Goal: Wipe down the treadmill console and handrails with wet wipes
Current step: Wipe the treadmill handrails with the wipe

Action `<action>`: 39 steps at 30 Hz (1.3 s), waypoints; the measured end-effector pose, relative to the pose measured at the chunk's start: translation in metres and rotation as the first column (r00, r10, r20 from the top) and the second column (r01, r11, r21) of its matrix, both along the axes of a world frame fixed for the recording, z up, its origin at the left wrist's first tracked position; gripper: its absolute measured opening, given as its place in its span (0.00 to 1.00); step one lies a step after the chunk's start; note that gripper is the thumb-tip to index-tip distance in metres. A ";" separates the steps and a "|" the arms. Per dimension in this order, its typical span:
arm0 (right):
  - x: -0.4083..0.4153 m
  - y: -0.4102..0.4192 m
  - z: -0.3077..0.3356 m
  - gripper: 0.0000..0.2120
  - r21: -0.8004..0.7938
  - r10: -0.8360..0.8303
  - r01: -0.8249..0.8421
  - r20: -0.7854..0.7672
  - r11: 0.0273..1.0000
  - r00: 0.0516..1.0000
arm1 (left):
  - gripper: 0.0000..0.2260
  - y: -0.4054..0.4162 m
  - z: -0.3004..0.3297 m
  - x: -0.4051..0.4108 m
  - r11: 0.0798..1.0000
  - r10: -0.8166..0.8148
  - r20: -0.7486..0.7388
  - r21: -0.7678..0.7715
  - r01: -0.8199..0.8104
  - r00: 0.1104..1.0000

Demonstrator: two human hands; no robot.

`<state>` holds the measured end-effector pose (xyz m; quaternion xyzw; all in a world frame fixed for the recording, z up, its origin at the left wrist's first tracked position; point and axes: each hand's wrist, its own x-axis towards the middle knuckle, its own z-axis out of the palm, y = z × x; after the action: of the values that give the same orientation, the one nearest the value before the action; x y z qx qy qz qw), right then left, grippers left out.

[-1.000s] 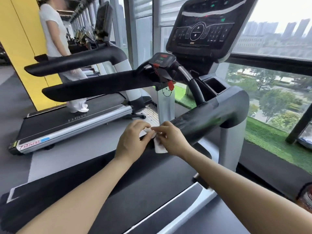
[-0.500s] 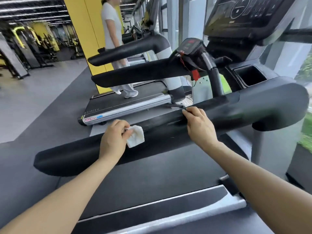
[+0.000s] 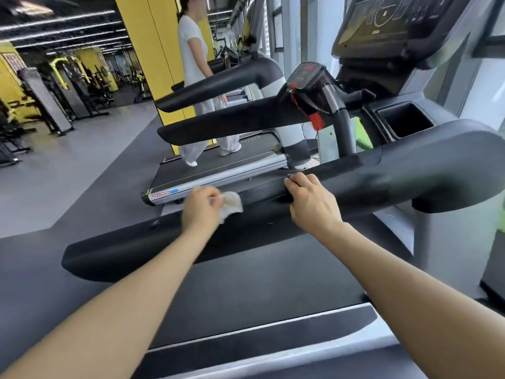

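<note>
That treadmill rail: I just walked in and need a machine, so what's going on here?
A person is cleaning the treadmill. Their left hand holds a crumpled white wet wipe against the black handrail nearest them, while the right hand grips the same rail further along toward the console. The wipe is on the rail, not the console. Another person stands on the neighbouring treadmill.

Neighbouring treadmill's side rail (image 3: 218,178) reads "FITNESS".
</note>
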<state>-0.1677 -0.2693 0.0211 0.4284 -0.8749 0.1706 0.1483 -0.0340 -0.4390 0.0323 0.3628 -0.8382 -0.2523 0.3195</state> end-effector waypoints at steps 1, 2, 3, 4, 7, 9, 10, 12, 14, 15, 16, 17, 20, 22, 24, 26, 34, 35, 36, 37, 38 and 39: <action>0.001 -0.001 0.000 0.21 -0.004 -0.004 0.004 0.004 1.000 1.000 | 0.04 -0.015 0.001 0.015 0.995 0.095 0.015 0.011 -0.096 0.995; 0.002 -0.002 -0.001 0.21 -0.013 -0.011 0.011 0.006 1.000 1.000 | 0.05 -0.027 0.002 0.027 0.984 0.178 0.042 0.017 -0.179 0.983; 0.004 -0.003 -0.001 0.21 -0.020 -0.019 0.020 0.009 1.000 1.000 | 0.06 -0.034 0.003 0.033 0.972 0.234 0.075 0.013 -0.236 0.969; 0.005 -0.005 -0.002 0.21 -0.025 -0.024 0.024 0.009 0.999 1.000 | 0.06 -0.035 0.004 0.033 0.965 0.261 0.090 0.004 -0.262 0.961; 0.008 -0.007 -0.002 0.22 -0.022 -0.020 0.020 -0.001 1.000 1.000 | 0.06 -0.005 0.004 -0.003 0.984 0.178 0.069 -0.047 -0.175 0.982; 0.006 -0.006 -0.001 0.21 -0.009 -0.019 0.019 -0.005 1.000 1.000 | 0.06 0.027 0.003 -0.035 0.995 0.064 0.062 -0.075 -0.059 0.996; 0.005 -0.005 -0.001 0.21 0.000 -0.021 0.021 -0.002 1.000 1.000 | 0.07 0.039 0.003 -0.048 0.997 0.008 0.058 -0.082 -0.004 0.998; 0.004 -0.003 -0.001 0.21 0.012 -0.021 0.020 0.008 1.000 1.000 | 0.06 0.047 0.004 -0.059 0.992 -0.093 0.063 -0.083 0.098 0.994; 0.003 -0.001 -0.001 0.22 0.015 -0.008 0.008 0.014 1.000 1.000 | 0.05 0.032 0.004 -0.046 0.986 -0.159 0.065 -0.046 0.162 0.985; 0.003 -0.001 -0.001 0.23 0.011 -0.009 0.009 0.020 1.000 1.000 | 0.04 0.018 0.005 -0.034 0.989 -0.139 0.076 -0.040 0.142 0.987; 0.003 0.000 -0.001 0.23 0.010 -0.011 0.011 0.025 1.000 1.000 | 0.04 0.002 0.005 -0.019 0.996 -0.083 0.082 -0.037 0.086 0.993; 0.004 -0.001 -0.001 0.23 0.009 -0.012 0.012 0.031 1.000 0.999 | 0.04 -0.014 0.005 -0.002 0.999 -0.012 0.085 -0.031 0.015 0.996; 0.006 -0.004 -0.001 0.22 0.000 -0.038 0.038 0.036 0.999 0.999 | 0.04 -0.043 0.005 0.026 0.992 0.127 0.110 -0.002 -0.128 0.986; 0.008 -0.007 -0.002 0.22 -0.005 -0.055 0.055 0.027 0.998 0.998 | 0.04 -0.037 0.003 0.017 0.986 0.168 0.095 -0.007 -0.168 0.981; 0.009 -0.010 -0.002 0.22 -0.006 -0.063 0.063 0.016 0.998 0.998 | 0.05 -0.015 0.000 -0.006 0.993 0.119 0.072 -0.025 -0.117 0.990; 0.009 -0.010 -0.003 0.22 -0.008 -0.065 0.066 0.016 0.998 0.998 | 0.05 0.015 0.000 -0.033 0.999 0.010 0.044 -0.036 -0.008 0.999; 0.006 -0.003 -0.004 0.24 -0.008 -0.034 0.034 0.018 0.999 0.999 | 0.06 -0.011 0.004 -0.007 0.995 -0.088 0.076 -0.044 0.092 0.993; 0.007 -0.003 -0.004 0.24 -0.011 -0.035 0.035 0.021 0.999 0.999 | 0.05 -0.021 0.005 0.004 0.999 -0.032 0.089 -0.035 0.035 0.995; 0.007 -0.004 -0.004 0.24 -0.017 -0.042 0.042 0.028 0.999 0.999 | 0.05 -0.028 0.006 0.009 1.000 0.014 0.103 -0.029 -0.011 0.995; 0.008 -0.005 -0.004 0.23 -0.023 -0.049 0.050 0.037 0.998 0.998 | 0.05 -0.028 0.007 0.009 0.998 0.052 0.109 -0.033 -0.048 0.993; 0.009 -0.007 -0.005 0.23 -0.026 -0.055 0.056 0.045 0.998 0.997 | 0.06 -0.024 0.007 0.005 0.996 0.081 0.101 -0.037 -0.078 0.992; 0.009 -0.009 -0.005 0.22 -0.025 -0.061 0.062 0.048 0.998 0.997 | 0.06 -0.015 0.007 -0.004 0.995 0.091 0.084 -0.044 -0.087 0.992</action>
<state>-0.1585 -0.2778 0.0161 0.3951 -0.8885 0.1878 0.1384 -0.0378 -0.4541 0.0393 0.4039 -0.8390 -0.2053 0.3015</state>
